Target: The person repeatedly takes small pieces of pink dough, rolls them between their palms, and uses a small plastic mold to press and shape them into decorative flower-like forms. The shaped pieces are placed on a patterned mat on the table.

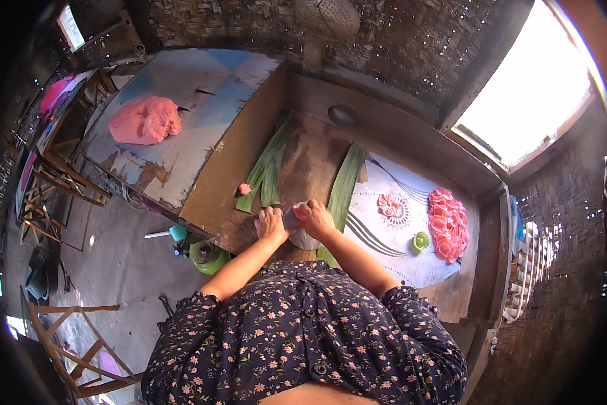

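A: Where are the edges?
B: The bench (pixel 311 158) has a tall wooden rim (pixel 401 138) at the back and right. Brown wood stretches ahead of the hands, between two green leaf strips, one left (pixel 271 162) and one right (pixel 348 177).

A: What is the left hand (pixel 270 224) doing?
B: Its fingers bend down just beside a grey round thing (pixel 305 241). I can't tell if it grips anything.

A: And the right hand (pixel 316 219)?
B: Its fingers curl over a bit of pink dough (pixel 299 212) and touch it. I can't tell how tight.

A: So where is that dough?
B: At the top of the grey thing, between the hands, right by the right thumb. A pile of pink rounds (pixel 447 225) sits well apart, off to the right.
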